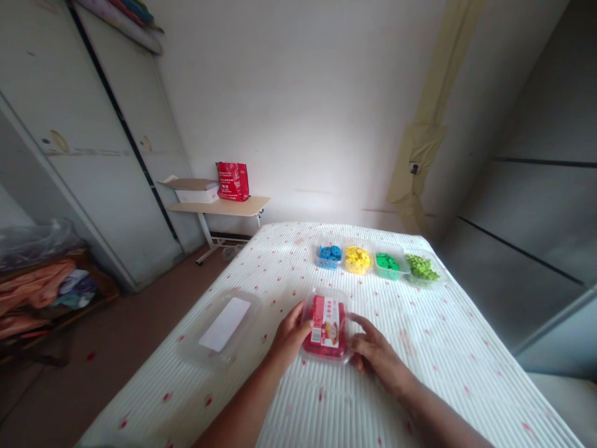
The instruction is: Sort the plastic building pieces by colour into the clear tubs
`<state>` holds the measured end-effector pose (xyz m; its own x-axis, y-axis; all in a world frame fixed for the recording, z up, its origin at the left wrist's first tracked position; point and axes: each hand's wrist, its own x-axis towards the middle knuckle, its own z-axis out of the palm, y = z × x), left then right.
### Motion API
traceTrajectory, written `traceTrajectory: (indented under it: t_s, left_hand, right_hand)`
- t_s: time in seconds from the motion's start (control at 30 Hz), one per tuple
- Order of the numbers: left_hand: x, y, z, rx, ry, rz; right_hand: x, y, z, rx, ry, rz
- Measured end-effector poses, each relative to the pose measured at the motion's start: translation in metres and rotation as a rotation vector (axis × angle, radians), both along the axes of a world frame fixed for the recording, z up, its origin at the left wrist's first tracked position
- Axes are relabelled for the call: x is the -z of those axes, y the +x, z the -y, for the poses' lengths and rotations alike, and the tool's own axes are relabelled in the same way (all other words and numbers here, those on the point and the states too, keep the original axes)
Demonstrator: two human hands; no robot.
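Observation:
A clear plastic container (329, 323) with red contents and a printed label on its top sits in front of me on the bed-like surface. My left hand (295, 333) grips its left side, thumb over the top edge. On the opposite side, my right hand (375, 351) has its fingers bent against the right edge and lower right corner. To the left lies a large translucent plastic lid (252, 314) with a white paper label (226, 324).
Behind stand clear tubs of blue pieces (329, 254), yellow pieces (357, 258), green pieces (387, 264) and light green pieces (422, 267). A small table (242, 206) at the wall holds a red bag (232, 182) and a white box (196, 194).

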<state>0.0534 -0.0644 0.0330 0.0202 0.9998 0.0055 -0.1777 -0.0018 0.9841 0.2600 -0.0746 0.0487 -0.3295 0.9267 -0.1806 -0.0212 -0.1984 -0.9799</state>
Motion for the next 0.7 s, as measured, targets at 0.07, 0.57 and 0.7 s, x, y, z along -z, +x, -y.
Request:
traceTrajectory:
  t_s: [0.07, 0.57, 0.7]
  left_hand:
    - [0.002, 0.001, -0.001, -0.023, -0.005, -0.007]
    - [0.001, 0.001, -0.001, -0.109, -0.089, -0.06]
    - [-0.003, 0.002, 0.0, -0.11, -0.093, -0.059]
  right_hand:
    - [0.003, -0.003, 0.001, 0.004, 0.024, -0.043]
    - [-0.003, -0.014, 0.002, 0.098, -0.01, -0.114]
    - [-0.004, -0.016, 0.0, 0.114, -0.018, -0.112]
